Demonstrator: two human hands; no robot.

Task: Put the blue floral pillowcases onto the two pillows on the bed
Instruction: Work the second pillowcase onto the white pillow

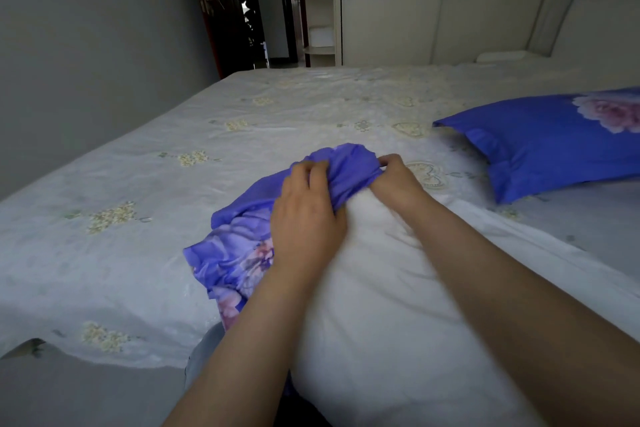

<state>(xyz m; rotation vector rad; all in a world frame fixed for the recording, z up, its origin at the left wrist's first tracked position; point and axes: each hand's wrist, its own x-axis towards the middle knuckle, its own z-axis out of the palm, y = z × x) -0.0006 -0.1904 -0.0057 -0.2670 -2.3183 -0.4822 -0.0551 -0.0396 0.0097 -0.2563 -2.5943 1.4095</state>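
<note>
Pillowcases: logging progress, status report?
Left hand and right hand both grip the bunched pillowcase at the white pillow end. Second pillow already cased. Nothing in the way.

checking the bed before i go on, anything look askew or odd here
Only the work in progress: the bunched blue floral pillowcase covers just the far end of the bare white pillow, gripped by left hand and right hand. The covered blue pillow lies neat.
</note>
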